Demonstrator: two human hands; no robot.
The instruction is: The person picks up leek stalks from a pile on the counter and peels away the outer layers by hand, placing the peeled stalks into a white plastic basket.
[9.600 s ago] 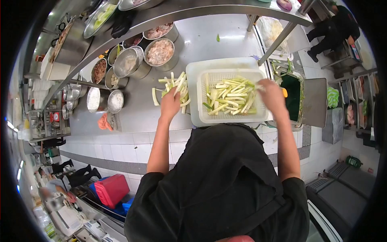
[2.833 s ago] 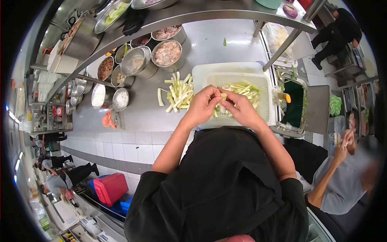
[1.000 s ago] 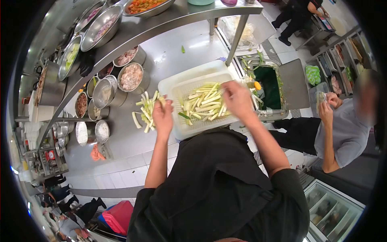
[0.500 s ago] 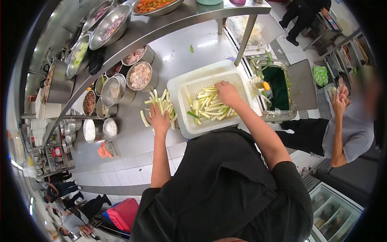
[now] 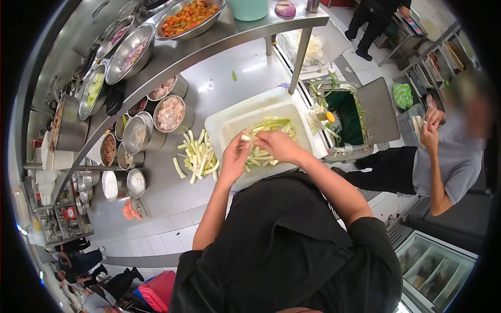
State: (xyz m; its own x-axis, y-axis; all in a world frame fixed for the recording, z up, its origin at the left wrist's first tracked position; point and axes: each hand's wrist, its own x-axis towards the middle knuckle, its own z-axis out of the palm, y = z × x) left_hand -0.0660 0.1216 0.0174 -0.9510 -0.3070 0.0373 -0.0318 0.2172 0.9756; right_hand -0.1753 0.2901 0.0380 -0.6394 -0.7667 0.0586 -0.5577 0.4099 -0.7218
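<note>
**Vegetable stick [image 5: 246, 137] pinched over white basket [image 5: 222, 122]**

It is pinched between the fingertips of left hand [image 5: 235, 156] and right hand [image 5: 276, 146], just above the basket. It is judged light, stiff, perhaps slick, and best taken near its ends. Cut sticks [image 5: 198, 156] are piled left of the basket, with steel bowls [image 5: 169, 112] beyond.

Black short-sleeved top, dark strap across the back, bare forearms
</note>
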